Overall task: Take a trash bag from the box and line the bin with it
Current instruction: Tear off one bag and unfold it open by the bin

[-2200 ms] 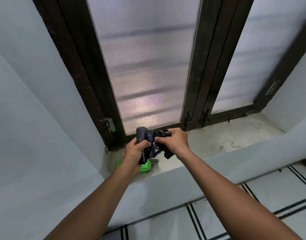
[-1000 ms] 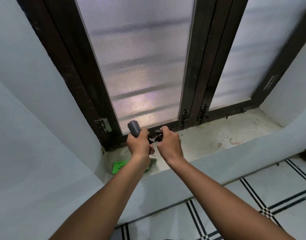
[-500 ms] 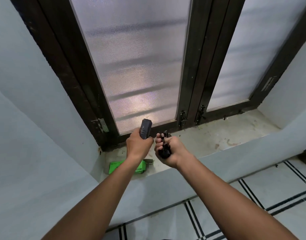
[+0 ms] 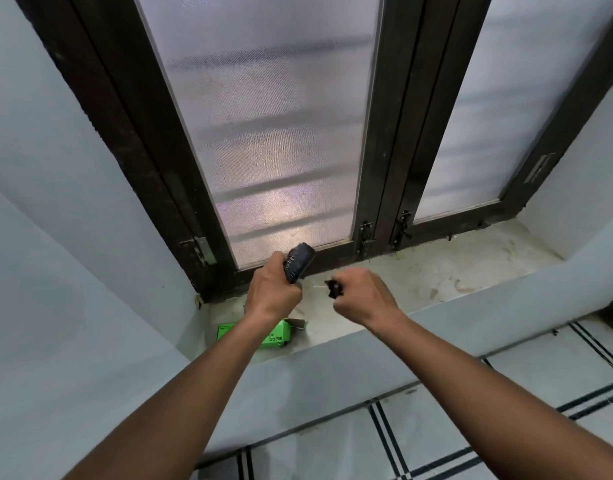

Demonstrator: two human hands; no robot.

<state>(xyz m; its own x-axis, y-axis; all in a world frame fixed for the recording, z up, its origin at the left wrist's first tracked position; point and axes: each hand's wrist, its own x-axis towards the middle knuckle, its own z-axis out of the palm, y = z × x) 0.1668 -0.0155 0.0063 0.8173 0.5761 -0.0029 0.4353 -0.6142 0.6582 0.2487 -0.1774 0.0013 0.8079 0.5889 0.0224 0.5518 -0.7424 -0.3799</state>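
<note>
My left hand [image 4: 272,294] is closed around a dark roll of trash bags [image 4: 300,262], whose upper end sticks up out of the fist. A short gap to the right, my right hand [image 4: 362,296] is a fist pinching a small black scrap of bag plastic [image 4: 334,288]; only a little of it shows. Both hands hover above the pale window sill [image 4: 419,275]. The green bag box [image 4: 275,336] lies on the sill's left end with its flap open, partly hidden behind my left wrist. No bin is in view.
A dark-framed window with frosted panes [image 4: 281,133] rises right behind the sill, with latches [image 4: 365,237] at its base. Pale walls close in on the left and right. Below the sill lies a tiled floor [image 4: 506,410] with dark lines.
The loose black plastic bunched between both hands is now gathered up. The hands have drawn apart, the left keeping the roll, the right a small black piece.
</note>
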